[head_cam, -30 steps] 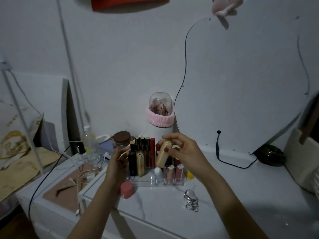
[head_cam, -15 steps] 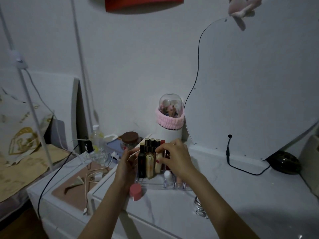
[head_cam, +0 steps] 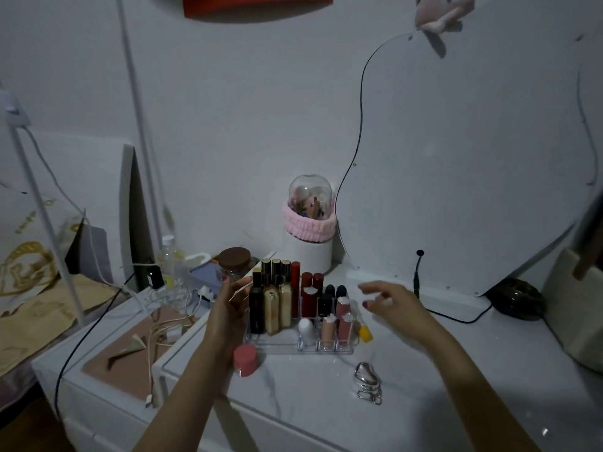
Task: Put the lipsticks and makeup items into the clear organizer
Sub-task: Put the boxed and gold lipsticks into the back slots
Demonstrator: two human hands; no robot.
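Organizer: one clear organizer (head_cam: 295, 346) stands on the white counter (head_cam: 424, 370), near its left end.
Back row: four dark gold-capped tubes (head_cam: 276, 268) and one tall red tube (head_cam: 295, 290), all upright.
Left section: one black bottle (head_cam: 256, 309) and two beige bottles (head_cam: 278, 306), side by side.
Middle: two dark red lipsticks (head_cam: 311, 295), two black-capped ones (head_cam: 334, 293).
Front slots: one white-topped item (head_cam: 305, 327), two pink lip tubes (head_cam: 336, 327).
Outside: one yellow-tipped piece (head_cam: 365, 333) just beside the right wall; one pink jar (head_cam: 245, 359) at the front-left corner; one silver clip (head_cam: 368, 381) in front.
Around: a domed brush holder (head_cam: 309, 223) behind, a curvy mirror (head_cam: 473, 141) to the right, cables (head_cam: 156, 334) on the lower unit to the left.
Left hand (head_cam: 230, 308): fingers relaxed and spread, against the organizer's left side; whether it touches, I cannot tell.
Right hand (head_cam: 390, 303): fingers loosely spread, holding nothing, just right of the organizer.
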